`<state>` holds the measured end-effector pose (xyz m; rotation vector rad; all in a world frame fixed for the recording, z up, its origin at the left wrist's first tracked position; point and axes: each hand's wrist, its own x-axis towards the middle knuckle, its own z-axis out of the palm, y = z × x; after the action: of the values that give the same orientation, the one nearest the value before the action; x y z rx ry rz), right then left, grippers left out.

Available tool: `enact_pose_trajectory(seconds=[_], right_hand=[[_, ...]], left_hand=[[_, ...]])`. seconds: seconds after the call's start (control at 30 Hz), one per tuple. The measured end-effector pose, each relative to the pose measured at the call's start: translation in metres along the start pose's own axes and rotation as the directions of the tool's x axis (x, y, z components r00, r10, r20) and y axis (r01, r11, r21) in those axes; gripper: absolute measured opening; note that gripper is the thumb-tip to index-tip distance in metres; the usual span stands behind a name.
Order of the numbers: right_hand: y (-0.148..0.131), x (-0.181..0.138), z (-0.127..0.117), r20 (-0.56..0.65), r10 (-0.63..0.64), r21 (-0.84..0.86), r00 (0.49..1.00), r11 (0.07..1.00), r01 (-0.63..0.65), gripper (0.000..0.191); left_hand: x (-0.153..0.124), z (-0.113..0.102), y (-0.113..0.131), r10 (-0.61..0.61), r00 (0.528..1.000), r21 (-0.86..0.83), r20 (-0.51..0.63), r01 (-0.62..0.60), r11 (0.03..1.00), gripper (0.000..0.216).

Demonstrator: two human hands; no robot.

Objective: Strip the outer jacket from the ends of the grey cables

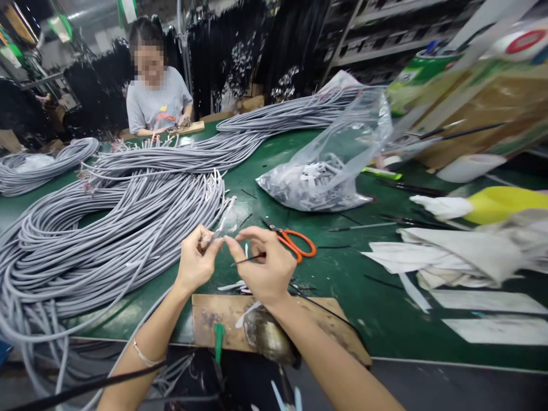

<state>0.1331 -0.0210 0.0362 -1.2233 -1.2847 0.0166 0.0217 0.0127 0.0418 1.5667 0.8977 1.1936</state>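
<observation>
Over the front of the green table, my left hand (198, 260) is closed around the end of a grey cable (217, 233), whose pale stripped tip points up and away. My right hand (263, 262) meets it, thumb and index finger bent together close to the cable end. A thin black rod (246, 261) sticks out from under the curled fingers of that hand; its kind is unclear. Just beyond the right hand lie scissors with orange handles (299, 244). Below both hands is a stained wooden board (222, 314) with a dark metal piece (272, 337) on it.
Large coils of grey cable (141, 228) cover the left side. A clear plastic bag (321, 182) of small pale parts stands beyond the scissors. Cloths and white strips (462, 257) lie at right. Across the table sits another person (158, 97), hands at a wooden board.
</observation>
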Motion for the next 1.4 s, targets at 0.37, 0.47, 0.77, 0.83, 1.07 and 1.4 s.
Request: enact_pose_trajectory(seconds=[0.37,0.47,0.77,0.83,1.07,1.4], right_hand=[[0.024,0.013,0.006,0.320,0.393,0.175,0.862,0.869,-0.462,0.025],[0.029,0.015,0.002,0.254,0.423,0.087,0.870,0.885,-0.457,0.023],[0.008,0.010,-0.004,0.268,0.139,0.278,0.953,0.936,-0.215,0.022],[0.010,0.010,-0.003,0.318,0.109,0.272,0.942,0.941,-0.201,0.023],[0.015,0.015,-0.002,0.219,-0.060,0.122,0.974,0.992,0.033,0.021],[0.035,0.023,-0.014,0.002,0.034,-0.213,0.999,0.976,-0.033,0.016]], left_hand=[[0.003,-0.001,0.000,-0.144,0.985,-0.182,0.093,0.159,0.970,0.051],[0.005,-0.002,0.000,-0.113,0.992,-0.226,0.047,0.121,0.966,0.052],[0.011,-0.008,0.006,-0.244,0.966,-0.215,0.085,0.257,0.942,0.049],[0.012,-0.009,0.006,-0.271,0.952,-0.196,0.144,0.296,0.935,0.047],[0.009,-0.015,0.005,-0.183,0.971,-0.232,0.153,0.216,0.949,0.040],[0.002,-0.025,0.013,0.216,0.976,0.131,0.002,-0.215,0.968,0.012]])
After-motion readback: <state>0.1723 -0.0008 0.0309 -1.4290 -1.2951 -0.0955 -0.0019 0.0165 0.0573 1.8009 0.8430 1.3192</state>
